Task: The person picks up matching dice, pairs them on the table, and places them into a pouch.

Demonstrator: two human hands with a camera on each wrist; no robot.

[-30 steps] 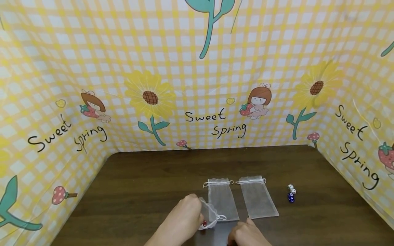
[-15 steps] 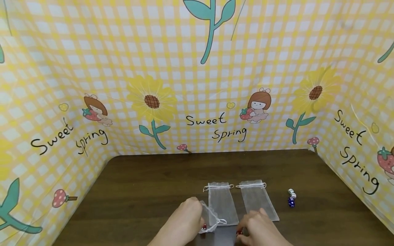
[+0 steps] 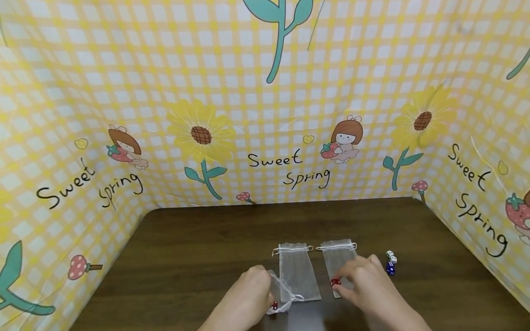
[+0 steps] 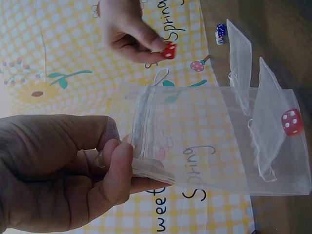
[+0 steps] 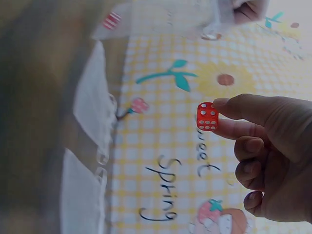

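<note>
My left hand point(image 4: 68, 170) holds a sheer white drawstring bag point(image 4: 204, 146) near its mouth, the thumb and fingers gripping the gathered edge. One red die point(image 4: 292, 122) with white pips lies at the bottom of that bag, seen through the mesh. My right hand point(image 5: 278, 146) pinches a second red die point(image 5: 207, 117) between thumb and index finger, to the right of the bag and apart from it. In the head view, the right hand is in front of the right-hand flat bag, covering part of it.
Two flat sheer bags, the left one point(image 3: 299, 276) and the right one point(image 3: 331, 259), lie side by side on the dark wooden table point(image 3: 198, 243). To their right sit white dice point(image 3: 391, 256) beside blue dice point(image 3: 390, 269). A patterned cloth point(image 3: 265, 115) walls the table's back and sides.
My right hand came up from the table's near side with a red die in its pinch, moving right and forward over the right-hand flat bag. The left hand stays nearly still with its bag.
</note>
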